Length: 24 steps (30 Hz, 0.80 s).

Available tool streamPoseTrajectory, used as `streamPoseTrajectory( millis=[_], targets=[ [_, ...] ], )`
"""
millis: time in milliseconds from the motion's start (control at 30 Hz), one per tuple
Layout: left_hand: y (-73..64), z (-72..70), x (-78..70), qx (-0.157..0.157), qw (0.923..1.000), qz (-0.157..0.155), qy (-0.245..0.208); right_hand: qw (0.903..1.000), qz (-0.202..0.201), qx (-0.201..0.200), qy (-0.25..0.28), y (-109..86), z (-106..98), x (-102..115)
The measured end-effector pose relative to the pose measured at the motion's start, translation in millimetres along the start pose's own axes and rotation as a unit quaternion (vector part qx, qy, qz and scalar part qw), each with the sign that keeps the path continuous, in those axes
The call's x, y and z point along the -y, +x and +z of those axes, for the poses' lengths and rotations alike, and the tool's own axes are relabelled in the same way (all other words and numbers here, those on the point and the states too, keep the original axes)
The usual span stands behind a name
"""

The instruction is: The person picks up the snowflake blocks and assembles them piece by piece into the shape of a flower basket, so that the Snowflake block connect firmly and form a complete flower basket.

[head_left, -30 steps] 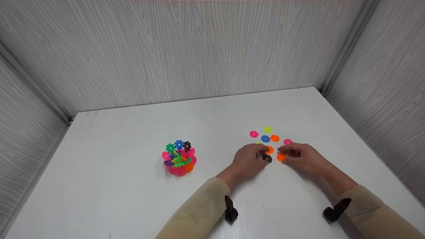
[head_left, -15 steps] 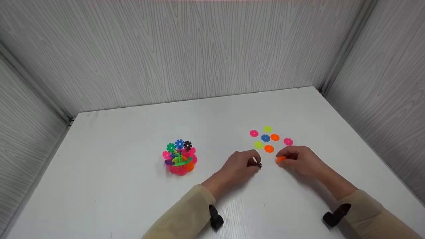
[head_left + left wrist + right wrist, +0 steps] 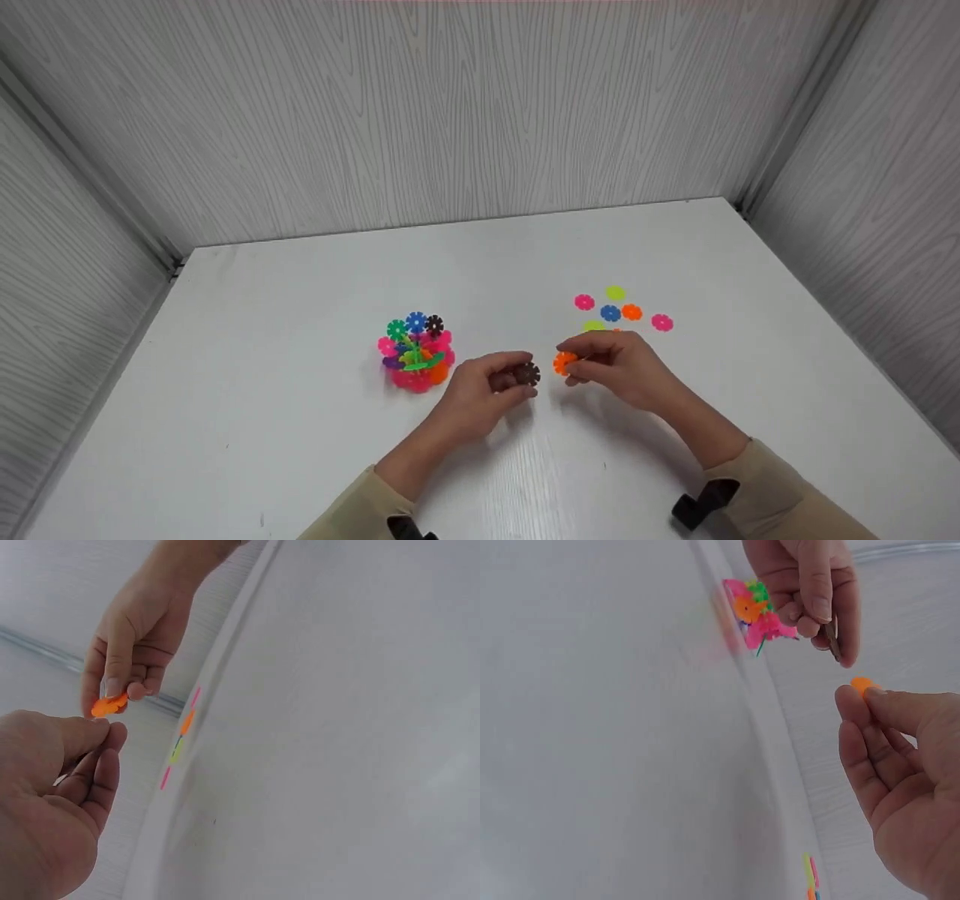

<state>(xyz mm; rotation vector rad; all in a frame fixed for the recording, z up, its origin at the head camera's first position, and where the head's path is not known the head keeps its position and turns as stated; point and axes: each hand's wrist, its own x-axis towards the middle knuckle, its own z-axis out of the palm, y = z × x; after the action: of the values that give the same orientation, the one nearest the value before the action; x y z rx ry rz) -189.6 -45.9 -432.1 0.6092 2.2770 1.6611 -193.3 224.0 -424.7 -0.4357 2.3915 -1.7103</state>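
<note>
My left hand (image 3: pixel 480 394) pinches a dark brown notched plastic disc (image 3: pixel 531 373) between thumb and fingers, its toothed edge facing right. Opposite it, my right hand (image 3: pixel 619 367) pinches an orange notched disc (image 3: pixel 564 364) by its right side. A small gap separates the two discs above the table. In the right wrist view the brown disc (image 3: pixel 831 641) is seen nearly edge-on, and only part of the orange disc (image 3: pixel 862 684) shows past my fingertips. From the left wrist, the brown disc is hidden behind my left fingers, with the orange disc (image 3: pixel 109 704) just beyond them.
To the left on the white table (image 3: pixel 285 420) stands a colourful cluster of joined discs (image 3: pixel 416 360). Several loose discs lie at the right, including a blue one (image 3: pixel 610 313) and a pink one (image 3: pixel 662 322); my right hand partly covers some. Panels wall the table's back and sides.
Both hands have picked up their discs from the table, brown in the left and orange in the right. They have moved left, away from the loose discs, and now face each other.
</note>
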Motion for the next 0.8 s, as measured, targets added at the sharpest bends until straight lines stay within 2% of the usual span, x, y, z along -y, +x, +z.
streamPoseTrajectory(
  millis=[200,333,567,800],
  targets=[
    [-15.7,-11.5,14.2,-0.056,0.9980,-0.002,-0.029,0.9992,-0.026,0.002,0.032,11.0,30.2,-1.3],
    [-20.1,-14.7,22.5,-0.073,0.9957,-0.001,-0.057,0.9974,-0.052,0.008,0.049,14.0,41.9,-5.5],
    [-21.9,-15.1,28.7,-0.060,0.9949,0.000,-0.082,0.9941,-0.076,0.006,0.076,15.0,49.8,-9.7],
    [-23.2,-13.2,28.9,-0.028,0.9911,0.001,-0.130,0.9956,-0.083,0.024,0.036,14.0,52.8,-11.7]
  ],
)
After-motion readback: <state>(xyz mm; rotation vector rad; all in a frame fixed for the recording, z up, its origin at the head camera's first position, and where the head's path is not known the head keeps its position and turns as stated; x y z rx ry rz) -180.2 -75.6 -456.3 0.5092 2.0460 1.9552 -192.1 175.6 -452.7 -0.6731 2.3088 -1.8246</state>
